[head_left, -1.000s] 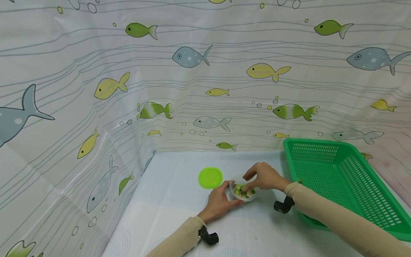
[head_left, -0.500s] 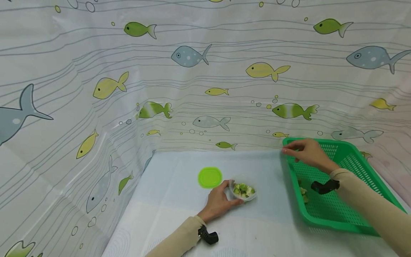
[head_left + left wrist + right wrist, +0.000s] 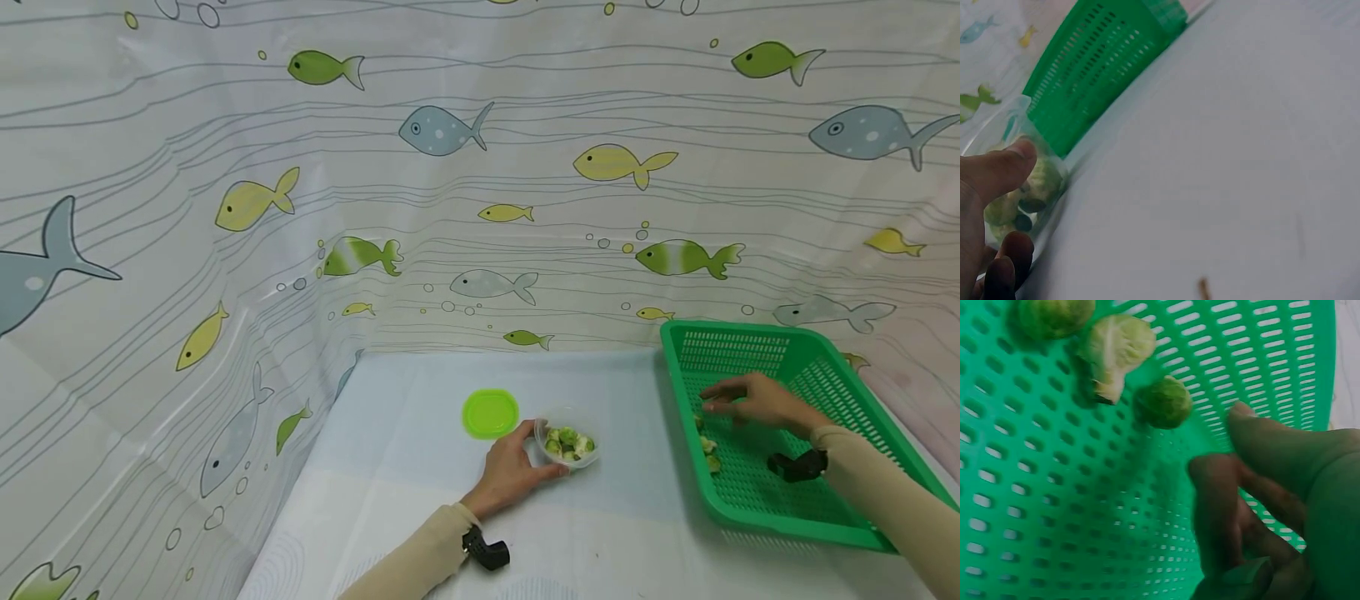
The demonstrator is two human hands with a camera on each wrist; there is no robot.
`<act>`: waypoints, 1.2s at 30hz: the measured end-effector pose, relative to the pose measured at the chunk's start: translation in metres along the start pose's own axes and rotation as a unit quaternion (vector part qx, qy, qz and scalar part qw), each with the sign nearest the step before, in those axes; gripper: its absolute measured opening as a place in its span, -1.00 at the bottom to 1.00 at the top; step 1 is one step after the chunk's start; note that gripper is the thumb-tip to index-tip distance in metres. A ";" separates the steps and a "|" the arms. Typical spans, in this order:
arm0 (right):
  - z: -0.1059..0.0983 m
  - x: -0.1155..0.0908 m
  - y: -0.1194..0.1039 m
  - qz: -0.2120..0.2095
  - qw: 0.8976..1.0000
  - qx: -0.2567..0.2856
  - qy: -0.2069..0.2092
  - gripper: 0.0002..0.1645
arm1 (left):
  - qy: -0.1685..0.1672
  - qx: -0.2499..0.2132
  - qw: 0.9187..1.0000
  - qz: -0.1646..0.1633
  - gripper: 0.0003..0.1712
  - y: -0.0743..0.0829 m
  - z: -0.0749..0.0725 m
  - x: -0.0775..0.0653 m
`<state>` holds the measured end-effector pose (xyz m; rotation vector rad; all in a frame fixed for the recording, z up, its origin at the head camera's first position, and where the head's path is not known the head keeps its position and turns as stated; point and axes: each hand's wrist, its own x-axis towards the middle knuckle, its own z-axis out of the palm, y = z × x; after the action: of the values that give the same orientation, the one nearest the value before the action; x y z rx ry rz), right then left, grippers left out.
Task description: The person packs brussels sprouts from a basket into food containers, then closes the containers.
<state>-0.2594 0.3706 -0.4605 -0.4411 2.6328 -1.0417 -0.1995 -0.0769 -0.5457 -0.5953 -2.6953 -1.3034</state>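
Note:
My left hand grips the side of a clear plastic tub on the table, thumb and fingers around its wall. Several Brussels sprouts lie in the tub; the left wrist view shows them through the wall. Inside the green basket, my right hand hovers with loosely bent fingers and nothing visible between them. Three Brussels sprouts show near it in the right wrist view: a round one closest to the fingertips, a pale long-stemmed one, and another at the top edge.
A bright green lid lies flat on the white-covered table, just left of the tub. Tall slotted walls surround the basket's inside. A fish-patterned sheet stands behind the table and along its left side.
My right hand has left the tub, moved right and come down into the basket; it was at the sprouts in the tub one second ago. The left hand keeps its hold.

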 end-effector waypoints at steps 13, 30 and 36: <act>0.012 0.010 0.014 -0.090 0.992 0.036 -0.082 -0.43 | 0.007 0.010 1.000 0.000 -0.10 0.001 -0.002 0.002; 0.016 0.010 0.011 -0.095 0.991 0.013 -0.094 -0.45 | -0.005 -0.013 1.000 -0.005 -0.08 0.001 -0.002 0.000; 0.016 0.010 0.014 -0.097 0.990 0.020 -0.099 -0.48 | -0.006 -0.011 1.000 -0.007 -0.08 0.001 -0.001 0.000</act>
<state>-0.2654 0.3665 -0.4829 -0.7615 2.4276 -1.0455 -0.1991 -0.0769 -0.5445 -0.5904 -2.7027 -1.3392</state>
